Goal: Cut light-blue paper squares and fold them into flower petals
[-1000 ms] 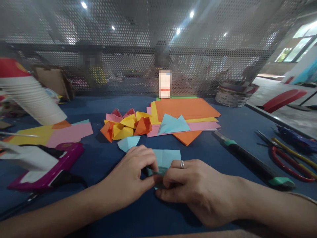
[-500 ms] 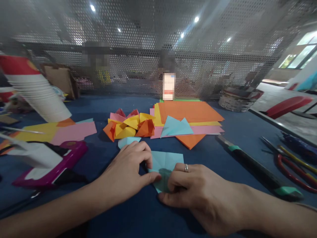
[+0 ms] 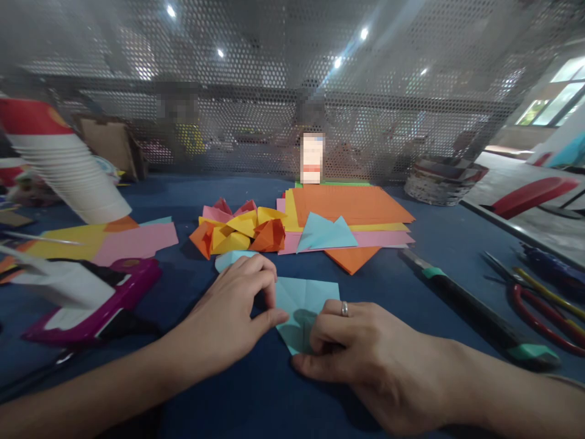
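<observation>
A creased sheet of light blue paper [image 3: 299, 296] lies on the dark blue table in front of me. My right hand [image 3: 361, 353], with a ring on one finger, is closed on the lower right part of the paper, its curled fingers and thumb hiding that area. At the sheet's left edge is my left hand [image 3: 244, 305]; its thumb is held apart from the bent fingers, the tip over the paper's edge. Partly behind the left hand shows another light blue paper piece [image 3: 232, 260]. A folded light blue paper [image 3: 325, 233] rests farther back on a stack.
Orange, yellow and pink paper [image 3: 351, 206] is stacked at the back. Folded paper pieces [image 3: 237, 230] cluster left of it. A purple glue gun [image 3: 130, 283] and leaning paper cups [image 3: 68, 164] stand left. On the right lie a utility knife [image 3: 475, 311] and scissors [image 3: 525, 311].
My left hand has drawn slightly left and back, its thumb sliding from farther in on the sheet to its edge. My right hand holds its place.
</observation>
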